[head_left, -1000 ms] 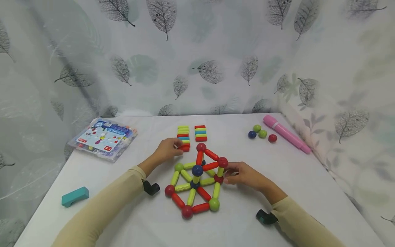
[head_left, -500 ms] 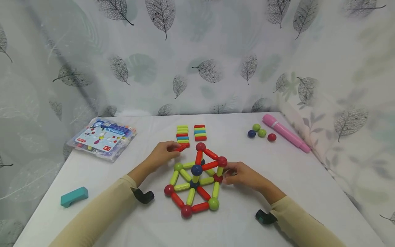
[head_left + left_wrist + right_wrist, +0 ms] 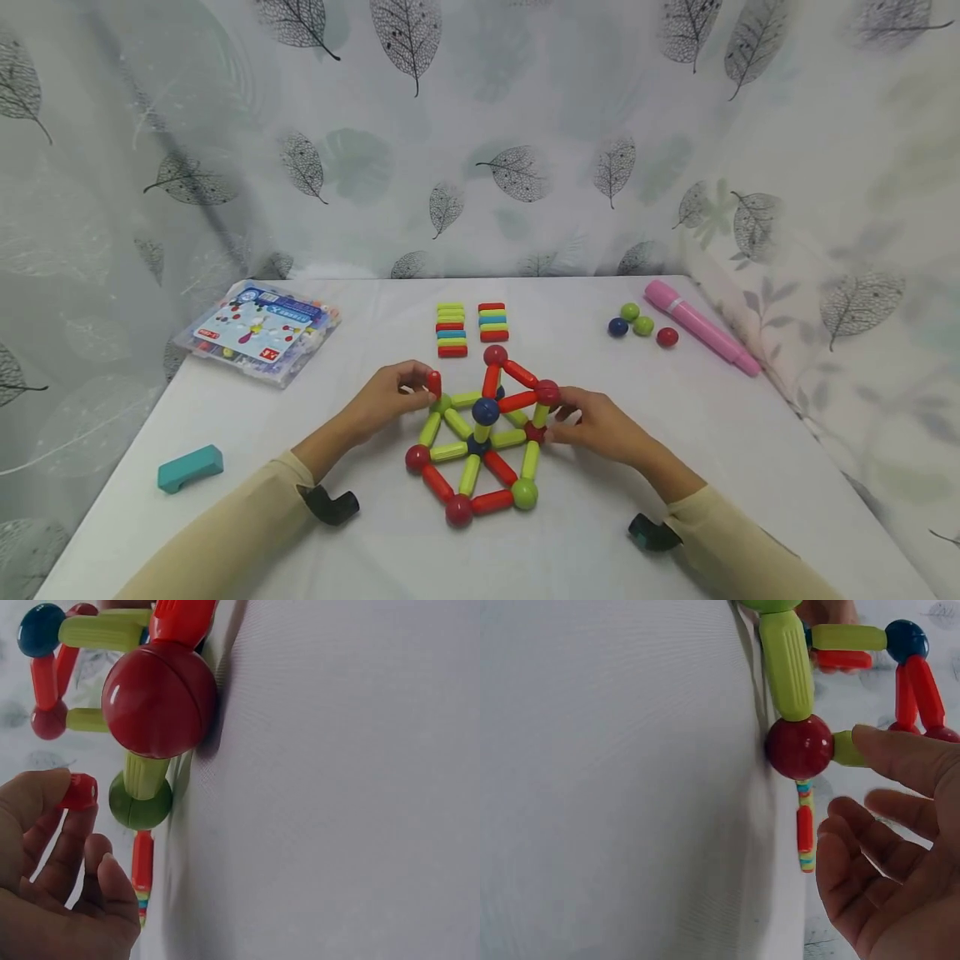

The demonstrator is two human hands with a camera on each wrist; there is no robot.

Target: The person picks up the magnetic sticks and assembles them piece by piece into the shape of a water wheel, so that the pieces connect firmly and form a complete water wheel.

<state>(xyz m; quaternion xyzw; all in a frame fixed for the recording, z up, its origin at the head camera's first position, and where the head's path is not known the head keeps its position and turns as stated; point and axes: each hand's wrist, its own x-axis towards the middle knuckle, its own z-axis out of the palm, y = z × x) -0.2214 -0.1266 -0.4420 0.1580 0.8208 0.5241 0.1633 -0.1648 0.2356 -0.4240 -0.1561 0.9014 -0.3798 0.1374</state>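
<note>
A structure of red and green magnetic rods and balls [image 3: 480, 442] lies mid-table, with a raised blue ball [image 3: 485, 411]. My left hand [image 3: 408, 392] pinches a short red rod [image 3: 433, 383] just above the structure's left green ball [image 3: 441, 403]. In the left wrist view the red rod [image 3: 79, 791] sits between thumb and fingertips of that hand [image 3: 67, 847], close to the green ball [image 3: 140, 801]. My right hand [image 3: 570, 421] holds the upright green rod [image 3: 540, 414] on the structure's right. There my index fingertip lies on the green rod [image 3: 845, 748] beside a red ball [image 3: 799, 746].
Two stacks of coloured rods [image 3: 452, 329] [image 3: 492, 322] lie behind the structure. Several loose balls [image 3: 637, 325] and a pink pen [image 3: 697, 327] are at the back right. A toy package [image 3: 258, 332] is at the back left and a teal block [image 3: 190, 468] at the front left.
My left hand lifted a red rod off the left stack and brought it back and right to the structure's left green ball. The right hand stayed on the structure.
</note>
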